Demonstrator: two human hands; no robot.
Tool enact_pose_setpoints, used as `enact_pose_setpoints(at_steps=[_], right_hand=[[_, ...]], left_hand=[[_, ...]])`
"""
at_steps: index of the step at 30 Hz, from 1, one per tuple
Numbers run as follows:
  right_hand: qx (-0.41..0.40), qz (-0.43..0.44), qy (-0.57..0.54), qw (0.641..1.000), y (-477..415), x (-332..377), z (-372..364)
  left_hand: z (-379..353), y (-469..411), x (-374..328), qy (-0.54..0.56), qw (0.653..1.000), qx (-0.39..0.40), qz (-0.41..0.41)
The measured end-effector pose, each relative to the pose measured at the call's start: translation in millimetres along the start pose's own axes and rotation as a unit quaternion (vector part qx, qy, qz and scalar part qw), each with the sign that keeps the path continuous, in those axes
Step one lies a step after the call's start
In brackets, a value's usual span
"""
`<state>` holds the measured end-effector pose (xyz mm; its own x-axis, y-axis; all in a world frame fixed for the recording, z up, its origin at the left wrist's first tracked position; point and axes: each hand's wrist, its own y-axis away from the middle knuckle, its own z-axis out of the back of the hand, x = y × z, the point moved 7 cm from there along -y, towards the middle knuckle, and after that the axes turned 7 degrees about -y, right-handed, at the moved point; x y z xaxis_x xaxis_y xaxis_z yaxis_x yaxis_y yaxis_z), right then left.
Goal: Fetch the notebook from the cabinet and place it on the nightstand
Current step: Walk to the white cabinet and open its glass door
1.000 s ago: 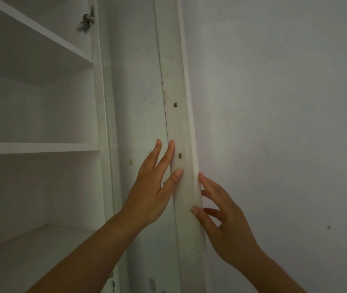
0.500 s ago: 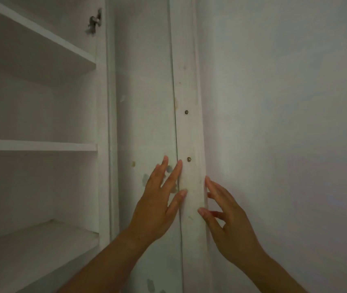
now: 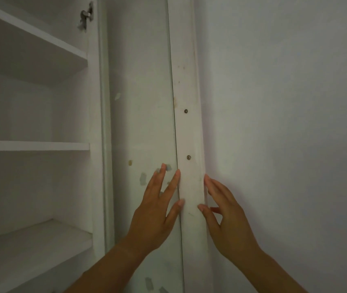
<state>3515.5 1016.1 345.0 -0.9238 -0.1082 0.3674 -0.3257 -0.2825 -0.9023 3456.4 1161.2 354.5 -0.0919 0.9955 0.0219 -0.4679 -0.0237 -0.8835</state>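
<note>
A white cabinet point(image 3: 96, 127) stands open on the left, with bare shelves point(image 3: 33, 145). Its white door point(image 3: 143, 102) is swung open and seen from the inside, its edge point(image 3: 189, 144) facing me with two screws. My left hand point(image 3: 157, 210) lies flat on the inner side of the door with fingers spread and thumb at the edge. My right hand point(image 3: 225, 212) is at the other side of the edge, fingers apart, thumb touching it. No notebook or nightstand is in view.
A plain white wall point(image 3: 284, 123) fills the right half, close behind the door. A metal hinge point(image 3: 85, 15) sits at the top of the cabinet frame. Paint chips mark the door's inner face.
The view has shifted so the door edge and shelves sit further right. Both hands stay at the door edge, a little lower relative to the lower screw.
</note>
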Motion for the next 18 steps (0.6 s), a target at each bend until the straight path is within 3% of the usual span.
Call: enact_pose_setpoints(at_steps=[18], right_hand=[[-0.037,-0.033,-0.039,0.998,12.7,54.2,12.2]], left_hand=[[57.7,17.5,10.6,0.065,0.989,0.133,-0.009]])
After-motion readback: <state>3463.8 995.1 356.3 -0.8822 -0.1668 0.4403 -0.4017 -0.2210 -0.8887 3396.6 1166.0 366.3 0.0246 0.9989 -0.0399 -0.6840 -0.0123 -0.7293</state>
